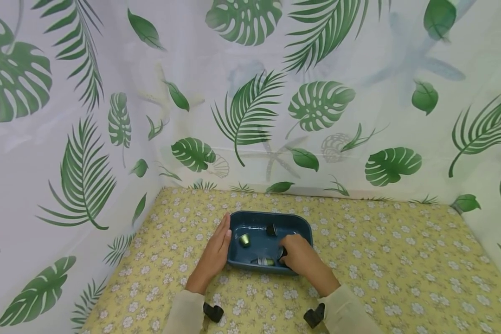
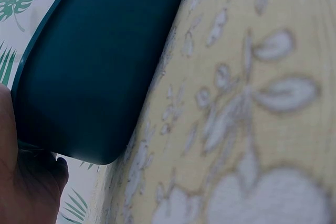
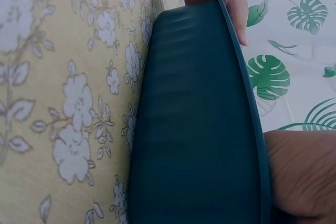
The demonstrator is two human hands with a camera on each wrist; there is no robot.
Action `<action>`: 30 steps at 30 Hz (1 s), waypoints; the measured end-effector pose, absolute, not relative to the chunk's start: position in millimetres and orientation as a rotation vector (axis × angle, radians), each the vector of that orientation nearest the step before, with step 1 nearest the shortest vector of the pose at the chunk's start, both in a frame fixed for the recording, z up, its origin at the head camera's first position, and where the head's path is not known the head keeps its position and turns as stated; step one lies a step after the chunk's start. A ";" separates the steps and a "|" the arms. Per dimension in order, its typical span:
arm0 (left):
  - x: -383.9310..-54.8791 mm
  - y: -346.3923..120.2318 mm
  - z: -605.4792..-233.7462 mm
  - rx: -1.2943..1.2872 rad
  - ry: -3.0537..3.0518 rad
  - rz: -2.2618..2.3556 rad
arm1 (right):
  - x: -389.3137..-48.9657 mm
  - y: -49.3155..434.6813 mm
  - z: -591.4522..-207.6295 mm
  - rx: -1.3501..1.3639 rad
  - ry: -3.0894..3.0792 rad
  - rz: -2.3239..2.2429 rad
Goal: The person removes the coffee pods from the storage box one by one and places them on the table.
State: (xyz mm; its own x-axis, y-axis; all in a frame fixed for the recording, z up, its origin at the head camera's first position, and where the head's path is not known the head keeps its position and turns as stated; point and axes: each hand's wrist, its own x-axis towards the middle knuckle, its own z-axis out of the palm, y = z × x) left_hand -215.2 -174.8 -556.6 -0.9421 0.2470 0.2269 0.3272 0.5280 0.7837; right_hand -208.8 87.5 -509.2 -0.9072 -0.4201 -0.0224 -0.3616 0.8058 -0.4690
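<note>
A dark blue rectangular dish (image 1: 256,269) sits in front of me with several small coffee capsules in it. My left hand (image 1: 213,248) presses against the dish's left end with its fingers straight. Inside the right part of the dish, my right hand (image 1: 298,253) pinches a dark capsule (image 1: 281,253), partly hidden by the fingers. A green capsule (image 1: 244,240) lies at the left of the dish floor, and a black capsule (image 1: 271,229) lies near the back wall. By the front wall is a silver-and-green capsule (image 1: 265,262). In the right wrist view the dish wall hides my right fingertips.
The dish stands on a yellow floral tablecloth (image 1: 384,260). White curtains (image 1: 250,60) printed with green leaves rise behind the table and along its left side. Dark wrist cameras (image 1: 213,312) are strapped at both cuffs.
</note>
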 end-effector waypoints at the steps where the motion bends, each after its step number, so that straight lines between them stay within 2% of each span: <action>1: -215.2 -174.8 -557.0 -0.503 -2.668 -1.399 | -208.4 87.5 -509.8 -0.623 2.868 -0.715; 30: -214.4 -174.5 -556.3 -0.506 -2.665 -1.388 | -198.6 93.9 -511.6 -0.580 2.972 -1.013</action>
